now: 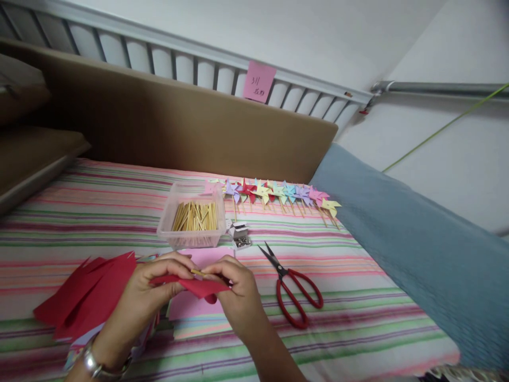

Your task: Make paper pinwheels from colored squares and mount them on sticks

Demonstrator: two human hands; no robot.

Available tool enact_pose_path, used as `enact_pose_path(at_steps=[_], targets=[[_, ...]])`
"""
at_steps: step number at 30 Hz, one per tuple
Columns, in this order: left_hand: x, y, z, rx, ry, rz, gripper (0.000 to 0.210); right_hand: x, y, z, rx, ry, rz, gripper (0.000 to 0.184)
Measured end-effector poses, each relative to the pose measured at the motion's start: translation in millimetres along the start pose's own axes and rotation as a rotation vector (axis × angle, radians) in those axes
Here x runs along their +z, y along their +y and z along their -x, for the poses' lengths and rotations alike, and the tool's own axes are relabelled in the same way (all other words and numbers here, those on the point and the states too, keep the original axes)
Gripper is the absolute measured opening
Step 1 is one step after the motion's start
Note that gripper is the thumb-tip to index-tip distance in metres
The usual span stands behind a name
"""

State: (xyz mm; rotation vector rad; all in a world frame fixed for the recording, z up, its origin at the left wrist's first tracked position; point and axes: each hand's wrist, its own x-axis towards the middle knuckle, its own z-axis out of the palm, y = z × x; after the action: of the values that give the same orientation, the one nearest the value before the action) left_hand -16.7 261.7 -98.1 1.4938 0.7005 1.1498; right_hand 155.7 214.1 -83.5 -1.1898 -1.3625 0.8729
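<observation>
In front of me both hands work at a piece of red paper (202,287). My left hand (159,276) pinches its left part between thumb and fingers. My right hand (236,284) is closed at its right side, with a short end of a wooden stick (198,272) showing between the two hands. Most of the stick is hidden by the fingers. Under the hands lies a stack of pink and pastel paper sheets (194,313). Red cut paper (93,294) lies piled to the left of my left hand.
A clear plastic box (169,215) of wooden sticks stands behind the hands. Beside it is a small open box (241,241) of metal pins. Red-handled scissors (283,273) lie open at right. A row of paper pinwheels (278,193) lies near the cardboard panel (222,138).
</observation>
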Motion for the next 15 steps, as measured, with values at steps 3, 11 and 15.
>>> enact_pose_path(at_steps=[3, 11, 15], targets=[[-0.2, 1.5, -0.1, -0.006, 0.001, -0.01, 0.006, 0.1, 0.1, -0.1, -0.017, 0.008, 0.017, 0.019], [1.1, 2.7, -0.4, 0.005, 0.019, -0.053, 0.007, 0.3, 0.1, 0.6, -0.018, 0.003, 0.018, 0.029], [0.5, 3.3, -0.4, 0.036, 0.014, -0.054, 0.008, 0.7, -0.2, 0.5, -0.018, 0.007, 0.0, 0.022]])
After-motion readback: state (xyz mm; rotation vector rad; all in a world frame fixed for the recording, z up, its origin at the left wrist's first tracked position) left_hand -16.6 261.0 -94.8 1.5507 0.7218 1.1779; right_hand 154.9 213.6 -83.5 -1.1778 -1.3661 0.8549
